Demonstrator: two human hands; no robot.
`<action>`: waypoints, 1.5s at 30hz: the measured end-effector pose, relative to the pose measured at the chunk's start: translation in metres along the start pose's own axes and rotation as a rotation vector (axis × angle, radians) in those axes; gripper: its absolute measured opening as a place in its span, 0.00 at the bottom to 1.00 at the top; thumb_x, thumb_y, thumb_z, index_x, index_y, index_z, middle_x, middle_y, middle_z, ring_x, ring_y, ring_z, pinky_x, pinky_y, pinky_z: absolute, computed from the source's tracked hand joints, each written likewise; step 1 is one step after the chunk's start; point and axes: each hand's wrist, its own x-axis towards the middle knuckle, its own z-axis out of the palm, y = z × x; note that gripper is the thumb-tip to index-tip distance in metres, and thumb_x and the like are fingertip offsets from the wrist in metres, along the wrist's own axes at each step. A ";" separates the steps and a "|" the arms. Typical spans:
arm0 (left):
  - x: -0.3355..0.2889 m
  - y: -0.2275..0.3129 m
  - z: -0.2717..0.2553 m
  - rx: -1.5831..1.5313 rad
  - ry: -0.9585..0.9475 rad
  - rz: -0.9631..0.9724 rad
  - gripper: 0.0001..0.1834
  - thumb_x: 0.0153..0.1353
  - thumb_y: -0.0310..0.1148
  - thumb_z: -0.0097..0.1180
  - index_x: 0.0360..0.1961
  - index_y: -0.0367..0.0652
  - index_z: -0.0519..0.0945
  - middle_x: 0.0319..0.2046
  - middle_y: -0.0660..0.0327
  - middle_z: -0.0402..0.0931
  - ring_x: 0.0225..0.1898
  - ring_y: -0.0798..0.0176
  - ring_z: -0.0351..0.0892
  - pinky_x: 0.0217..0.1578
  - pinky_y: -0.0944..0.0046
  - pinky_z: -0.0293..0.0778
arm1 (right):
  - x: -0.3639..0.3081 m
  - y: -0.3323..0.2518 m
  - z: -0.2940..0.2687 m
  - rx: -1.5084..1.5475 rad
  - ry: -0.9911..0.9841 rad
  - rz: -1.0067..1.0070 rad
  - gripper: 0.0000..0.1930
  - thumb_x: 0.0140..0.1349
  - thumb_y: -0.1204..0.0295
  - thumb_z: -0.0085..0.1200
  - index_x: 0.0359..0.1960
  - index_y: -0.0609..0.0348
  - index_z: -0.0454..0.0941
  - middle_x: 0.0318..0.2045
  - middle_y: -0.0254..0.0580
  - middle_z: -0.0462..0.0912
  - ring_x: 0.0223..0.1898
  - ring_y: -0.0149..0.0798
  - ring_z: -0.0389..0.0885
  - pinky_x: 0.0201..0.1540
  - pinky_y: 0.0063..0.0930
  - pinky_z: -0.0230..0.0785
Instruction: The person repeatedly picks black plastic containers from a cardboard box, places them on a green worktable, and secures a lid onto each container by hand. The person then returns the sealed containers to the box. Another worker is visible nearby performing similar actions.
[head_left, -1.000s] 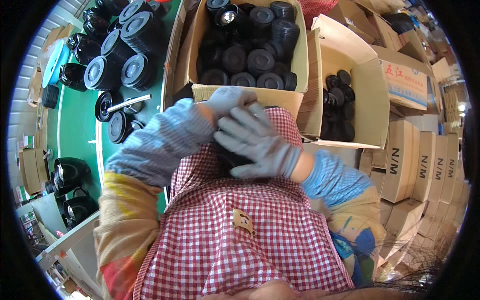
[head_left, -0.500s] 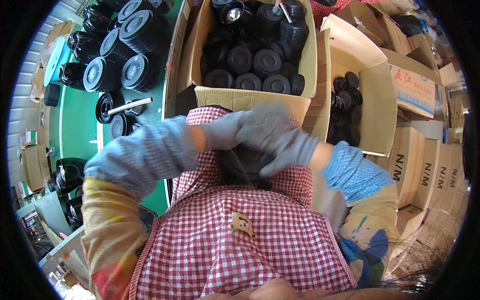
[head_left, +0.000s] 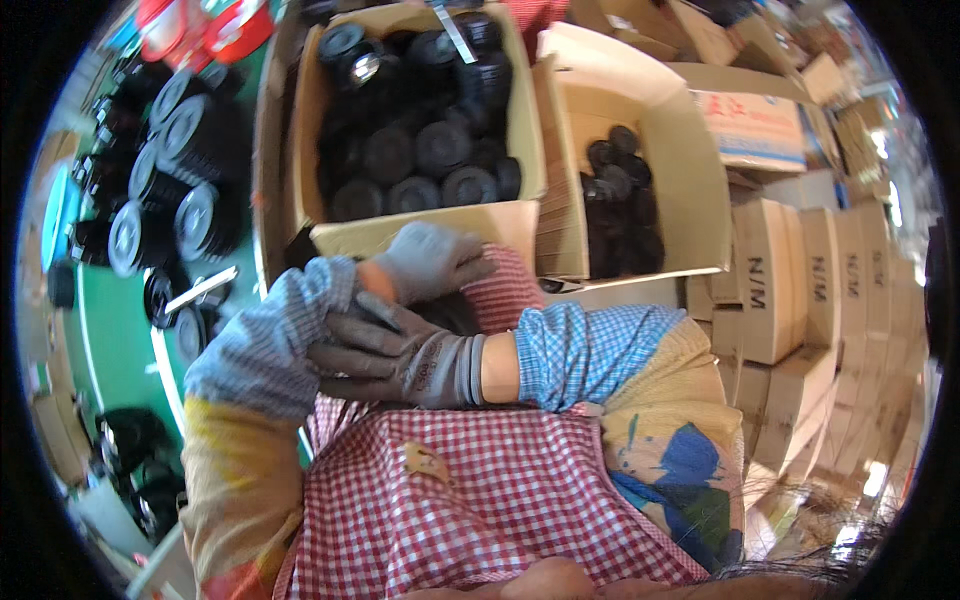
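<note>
My left hand, in a grey glove, bends over the far side of a dark, rounded piece on my lap. Its fingers point right and curl over that piece, most of which is covered. My right hand, gloved too, lies nearer to me across the same piece. The fingers are stretched to the left and spread, over the left cuff. Just beyond both hands stands a cardboard box filled with black round plastic parts.
A second open box with fewer black parts stands to the right. On the green table at left are stacks of black lids and a white rod. Red tubs stand at the far left. Closed cartons line the right.
My right hand has swung left and toward me, its fingers now stretched over the left cuff. My left hand stays at the far side of the dark piece. The view has shifted.
</note>
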 end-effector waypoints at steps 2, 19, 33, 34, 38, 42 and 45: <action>-0.013 -0.003 0.002 -0.128 0.126 0.055 0.16 0.66 0.44 0.58 0.43 0.42 0.83 0.41 0.48 0.81 0.44 0.43 0.82 0.43 0.50 0.78 | -0.029 0.026 -0.021 0.117 0.004 -0.057 0.34 0.54 0.47 0.60 0.64 0.41 0.74 0.71 0.44 0.63 0.75 0.54 0.53 0.75 0.66 0.36; -0.024 -0.026 0.009 -0.289 -0.003 -0.232 0.17 0.70 0.43 0.54 0.50 0.43 0.81 0.44 0.53 0.84 0.45 0.45 0.84 0.49 0.48 0.77 | -0.024 0.019 -0.017 0.195 -0.323 0.088 0.31 0.62 0.46 0.55 0.67 0.37 0.73 0.75 0.41 0.59 0.77 0.52 0.48 0.74 0.68 0.34; -0.012 -0.016 0.007 -0.362 -0.183 -0.163 0.16 0.68 0.44 0.56 0.45 0.43 0.81 0.41 0.48 0.80 0.45 0.53 0.83 0.46 0.54 0.76 | -0.023 0.015 -0.002 0.145 -0.276 0.150 0.33 0.55 0.47 0.59 0.65 0.35 0.75 0.73 0.43 0.60 0.76 0.57 0.50 0.72 0.68 0.38; -0.012 -0.015 0.005 -0.340 -0.207 -0.169 0.16 0.68 0.45 0.56 0.45 0.44 0.81 0.42 0.48 0.80 0.46 0.52 0.83 0.47 0.53 0.76 | -0.017 0.007 -0.001 0.112 -0.262 0.242 0.33 0.54 0.48 0.59 0.65 0.37 0.76 0.73 0.44 0.62 0.75 0.57 0.51 0.72 0.69 0.38; -0.028 -0.038 -0.006 -0.403 -0.239 0.103 0.17 0.68 0.43 0.56 0.52 0.45 0.79 0.53 0.50 0.78 0.54 0.50 0.80 0.54 0.50 0.75 | -0.039 0.047 -0.031 0.242 -0.232 0.121 0.31 0.56 0.48 0.59 0.61 0.41 0.78 0.69 0.42 0.67 0.75 0.57 0.53 0.73 0.66 0.39; -0.064 -0.024 0.008 -0.948 -0.002 -0.130 0.21 0.65 0.36 0.62 0.56 0.43 0.75 0.55 0.53 0.75 0.57 0.57 0.77 0.62 0.56 0.74 | -0.053 0.083 -0.037 0.465 -0.551 0.270 0.33 0.55 0.44 0.58 0.64 0.37 0.75 0.72 0.39 0.63 0.75 0.53 0.53 0.74 0.61 0.38; -0.062 -0.035 0.031 -0.985 -0.087 -0.176 0.20 0.63 0.37 0.65 0.54 0.44 0.76 0.55 0.58 0.75 0.56 0.60 0.77 0.59 0.61 0.76 | -0.047 0.066 -0.026 0.364 -0.450 -0.004 0.37 0.55 0.41 0.56 0.69 0.28 0.70 0.76 0.40 0.55 0.77 0.57 0.46 0.71 0.74 0.29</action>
